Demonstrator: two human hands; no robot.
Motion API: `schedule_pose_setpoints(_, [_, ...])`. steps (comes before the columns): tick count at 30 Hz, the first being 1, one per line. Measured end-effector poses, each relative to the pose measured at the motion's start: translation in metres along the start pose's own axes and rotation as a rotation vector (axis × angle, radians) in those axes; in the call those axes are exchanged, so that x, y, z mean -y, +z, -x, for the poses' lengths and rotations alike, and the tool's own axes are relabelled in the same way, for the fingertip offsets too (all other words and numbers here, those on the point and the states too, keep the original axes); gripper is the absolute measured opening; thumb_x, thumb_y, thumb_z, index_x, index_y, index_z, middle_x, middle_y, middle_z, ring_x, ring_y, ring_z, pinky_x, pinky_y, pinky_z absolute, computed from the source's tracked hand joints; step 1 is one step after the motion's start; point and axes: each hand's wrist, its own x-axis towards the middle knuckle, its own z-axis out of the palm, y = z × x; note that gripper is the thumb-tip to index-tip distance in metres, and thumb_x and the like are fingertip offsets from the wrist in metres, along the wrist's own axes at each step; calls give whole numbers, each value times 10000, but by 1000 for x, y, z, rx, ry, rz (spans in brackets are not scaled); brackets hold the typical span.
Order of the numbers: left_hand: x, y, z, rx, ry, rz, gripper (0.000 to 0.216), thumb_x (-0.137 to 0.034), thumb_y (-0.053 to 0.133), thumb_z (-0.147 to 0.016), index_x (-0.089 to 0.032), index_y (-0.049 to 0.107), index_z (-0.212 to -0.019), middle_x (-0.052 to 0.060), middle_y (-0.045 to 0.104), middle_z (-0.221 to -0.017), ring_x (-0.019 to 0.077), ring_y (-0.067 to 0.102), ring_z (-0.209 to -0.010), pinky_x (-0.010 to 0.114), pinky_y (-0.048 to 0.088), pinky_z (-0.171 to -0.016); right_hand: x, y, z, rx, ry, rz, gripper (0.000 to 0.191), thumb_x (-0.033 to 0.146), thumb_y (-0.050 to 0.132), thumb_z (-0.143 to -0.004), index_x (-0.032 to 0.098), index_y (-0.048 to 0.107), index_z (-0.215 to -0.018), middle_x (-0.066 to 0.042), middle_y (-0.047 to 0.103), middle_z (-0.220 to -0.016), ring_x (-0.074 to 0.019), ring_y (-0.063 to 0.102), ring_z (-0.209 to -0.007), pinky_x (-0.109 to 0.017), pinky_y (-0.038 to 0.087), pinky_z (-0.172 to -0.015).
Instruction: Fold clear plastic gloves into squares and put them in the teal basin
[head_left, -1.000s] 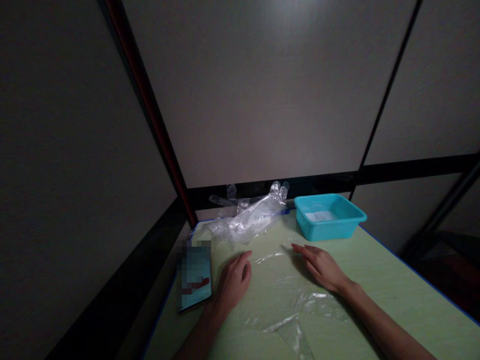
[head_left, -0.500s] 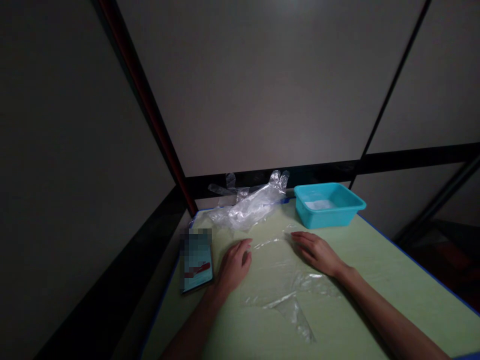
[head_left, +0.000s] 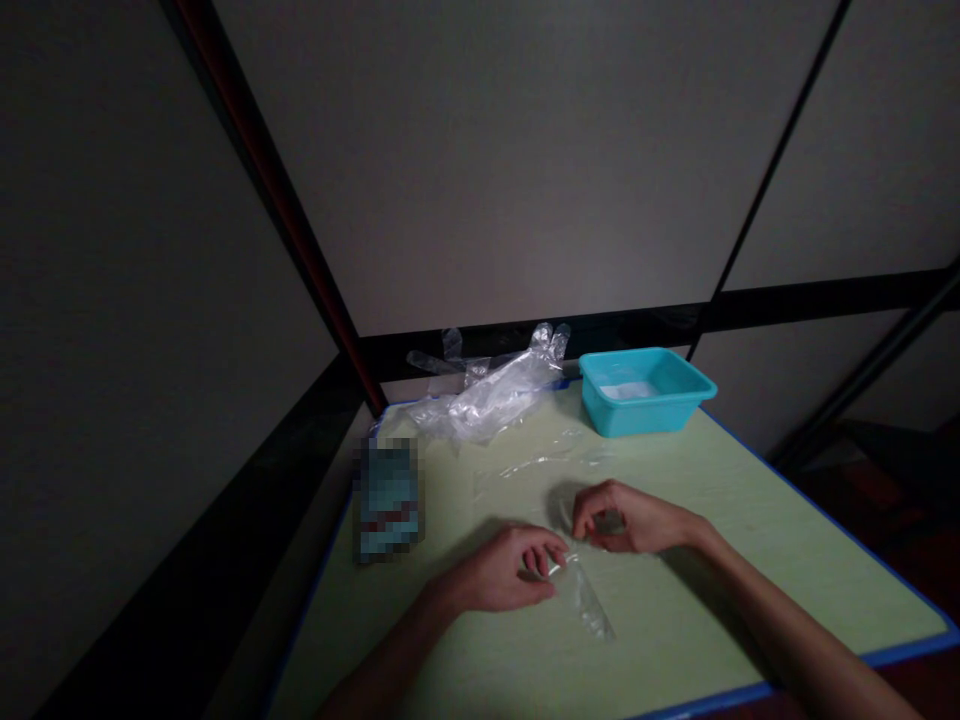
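Observation:
A thin clear plastic glove (head_left: 592,605) lies spread on the table, its outline faint against the pale green top. Over its near part is my left hand (head_left: 510,568), fingers bent and the thumb held apart from them. Just right of it, my right hand (head_left: 630,515) arches above the film with fingers curled down and the thumb close to their tips. Whether film is caught between those tips is too faint to make out. The fingertips of both hands are close together but do not touch.
A crumpled pile of clear plastic gloves (head_left: 495,400) lies at the back against the wall. Right of it stands a turquoise basin (head_left: 645,415) with something white inside. A phone (head_left: 388,500), blurred out, lies at the left edge of the green table (head_left: 720,620), which has blue edging.
Both hands have come together over the glove, the left moving right and the right nearer to me. Their fingers, stretched out before, are now bent. The view has shifted slightly.

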Motion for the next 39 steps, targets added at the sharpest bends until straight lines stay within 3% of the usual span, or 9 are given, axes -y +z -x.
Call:
schedule_pose_setpoints(4, [11,-2,-5,23,-89,301,395,-137,613,-646,-118,553,-1035,42,634,-853,103,545,-662,223,440,-623,15,2,1,300,-32,-268,437,-34,476,-598,170,619,-956,6,602,-802,-89,541,-641,-188,428,-567])
schedule_pose_setpoints(8, [16,-3,-6,33,-91,420,401,-200,656,-635,-115,562,-1015,64,632,-874,107,541,-667,240,431,-641,15,6,3,417,-13,-332,542,-50,452,-553,207,614,-1001,18,592,-802,-84,510,-593,-182,408,-523])
schedule_pose_setpoints(11, [17,-3,-6,30,-85,426,377,-207,654,-641,-113,567,-996,71,636,-873,103,530,-654,238,423,-632,13,9,3,415,9,-339,496,-50,468,-555,192,626,-959,20,581,-767,-87,495,-593,-183,411,-532])
schedule_pose_setpoints(15, [15,-3,-5,30,-85,423,356,-194,635,-645,-121,568,-988,65,642,-882,99,531,-644,234,423,-622,10,10,2,397,19,-342,239,-5,528,-623,160,645,-751,41,514,-600,-79,449,-535,-176,386,-508])
schedule_pose_setpoints(20, [14,-3,-5,30,-84,426,367,-187,645,-637,-126,567,-990,61,643,-885,94,531,-638,232,428,-615,11,4,1,302,5,-347,162,24,534,-667,163,617,-677,32,513,-636,-83,447,-574,-191,386,-543])
schedule_pose_setpoints(25, [17,-4,-6,44,-84,482,478,-295,709,-617,-128,540,-1032,84,627,-922,107,549,-663,252,435,-629,12,1,0,134,125,-386,81,86,535,-689,155,577,-694,42,484,-619,-78,415,-543,-194,357,-508])
schedule_pose_setpoints(28, [15,-7,-7,-82,-52,535,612,-384,695,-639,-148,441,-1144,101,589,-976,131,572,-722,251,439,-625,7,4,-2,-13,203,-402,49,115,510,-704,156,513,-678,50,453,-587,-75,391,-512,-186,318,-465])
schedule_pose_setpoints(32, [11,-13,-7,-279,-29,519,570,-428,570,-744,-161,341,-1193,107,550,-989,143,593,-701,250,449,-586,-5,13,-6,-182,263,-372,82,133,457,-733,180,401,-694,44,422,-619,-85,408,-544,-190,328,-484])
schedule_pose_setpoints(39, [7,-9,-5,-546,-68,44,283,-116,514,-719,-165,511,-998,59,576,-957,132,562,-763,221,452,-635,-19,26,-6,-293,352,-212,197,116,462,-726,196,364,-877,66,434,-589,-96,415,-512,-195,300,-464])
